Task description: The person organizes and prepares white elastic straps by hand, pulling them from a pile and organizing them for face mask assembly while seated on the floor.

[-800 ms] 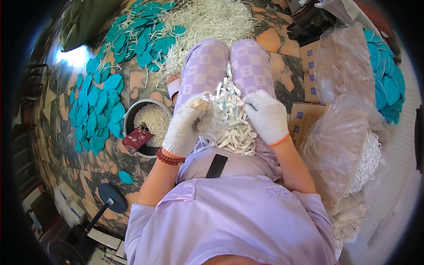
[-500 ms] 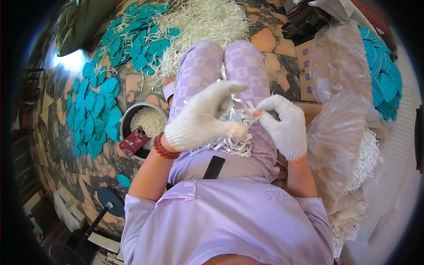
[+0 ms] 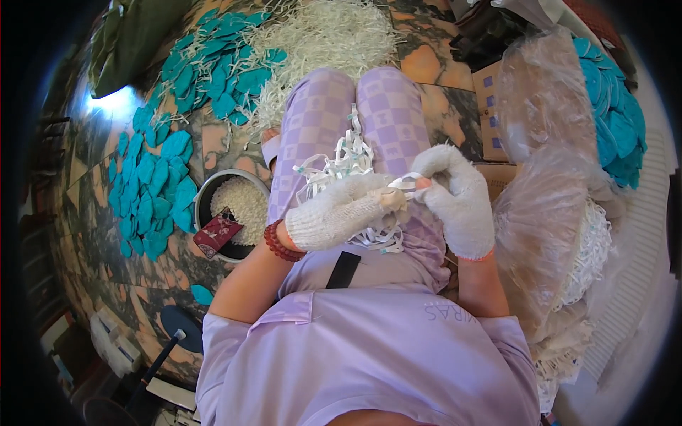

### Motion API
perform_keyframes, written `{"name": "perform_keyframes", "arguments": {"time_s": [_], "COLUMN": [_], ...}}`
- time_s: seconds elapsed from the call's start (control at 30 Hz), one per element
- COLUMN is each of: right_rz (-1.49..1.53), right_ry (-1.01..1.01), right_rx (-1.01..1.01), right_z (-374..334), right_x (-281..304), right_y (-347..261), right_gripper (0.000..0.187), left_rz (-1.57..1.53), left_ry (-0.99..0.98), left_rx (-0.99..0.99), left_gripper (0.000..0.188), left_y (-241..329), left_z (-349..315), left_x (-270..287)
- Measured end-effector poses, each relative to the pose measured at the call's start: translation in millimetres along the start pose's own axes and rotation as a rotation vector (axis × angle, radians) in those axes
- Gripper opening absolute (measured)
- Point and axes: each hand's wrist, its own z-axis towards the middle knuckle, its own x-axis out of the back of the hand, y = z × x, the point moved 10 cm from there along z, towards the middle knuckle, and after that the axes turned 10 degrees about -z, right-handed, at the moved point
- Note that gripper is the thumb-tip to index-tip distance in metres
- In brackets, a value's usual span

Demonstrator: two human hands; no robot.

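Both of my hands wear white knitted gloves and come together over my lap. My left hand (image 3: pixel 341 211) is closed, its thumb and fingers pinching a narrow white strap (image 3: pixel 406 182). On the other side my right hand (image 3: pixel 460 202) grips the same strap between thumb and forefinger, where a bare fingertip pokes through the glove. A loose heap of white straps (image 3: pixel 349 155) lies on my thighs, spreading under and beyond my left hand. The left hand hides part of that heap.
Teal flat pieces (image 3: pixel 153 188) lie on the marble floor at left, near a pot (image 3: pixel 202 195) of white beads with a dark red packet (image 3: pixel 217 233). Pale strips (image 3: pixel 341 35) are piled ahead. At right are clear plastic bags (image 3: pixel 540 220), a cardboard box (image 3: pixel 487 106) and more teal pieces (image 3: pixel 611 113).
My left hand has come down and turned inward, from open above the lap to closing on the strap beside my right hand. The right hand stays nearly in place.
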Motion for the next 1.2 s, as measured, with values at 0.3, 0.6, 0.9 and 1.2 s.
{"name": "perform_keyframes", "arguments": {"time_s": [0.3,0.6,0.9,1.2], "right_rz": [0.398,0.278,-0.144,-0.382], "right_ry": [0.194,0.335,0.03,-0.104], "right_rx": [-0.01,0.002,-0.034,0.198], "right_z": [6.3,2.8,-10.1,-13.5], "right_x": [38.6,75.9,17.4,-11.1], "right_y": [5.6,22.8,7.5,-6.0], "right_gripper": [0.013,0.013,0.019,0.013], "left_rz": [0.171,-0.418,-0.391,0.493], "left_ry": [-0.181,0.009,0.373,0.276], "left_rx": [0.018,-0.067,-0.106,-0.187], "left_gripper": [0.033,0.025,0.028,0.022], "left_y": [-30.4,-40.8,-25.2,5.3], "left_z": [-7.5,-29.5,-32.3,-6.9], "left_x": [-4.1,34.5,71.0,17.1]}}
